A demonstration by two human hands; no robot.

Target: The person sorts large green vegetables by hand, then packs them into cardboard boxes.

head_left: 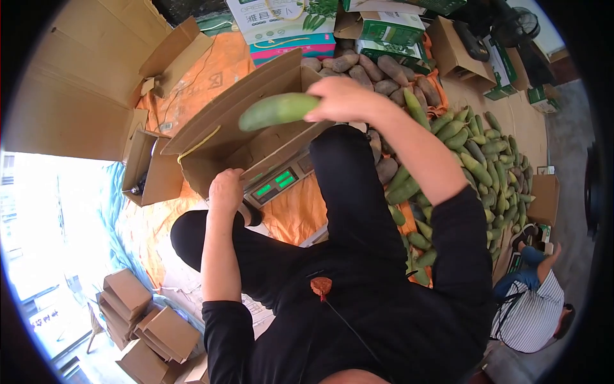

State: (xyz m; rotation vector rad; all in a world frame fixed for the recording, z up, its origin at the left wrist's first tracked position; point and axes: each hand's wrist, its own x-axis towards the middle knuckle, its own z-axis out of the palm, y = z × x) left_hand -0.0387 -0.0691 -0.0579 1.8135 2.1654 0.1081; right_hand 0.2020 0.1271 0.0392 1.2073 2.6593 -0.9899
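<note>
My right hand (345,99) is closed around one end of a long green radish (275,111), holding it above an open cardboard carton (240,137). The radish lies nearly level, pointing left, and is slightly blurred. My left hand (225,191) grips the carton's near edge at its left corner, with the fingers curled over the rim. What I see of the carton's inside is bare cardboard. It sits on a scale whose green display (274,182) faces me. A yellow cord handle (199,143) hangs at the carton's left end.
A large heap of green radishes (492,169) spreads to my right. Brownish, dirt-covered roots (387,86) lie behind the carton. Printed gift boxes (284,19) stand at the back. Folded cartons (169,333) are stacked lower left. Another person (531,310) is at the far right.
</note>
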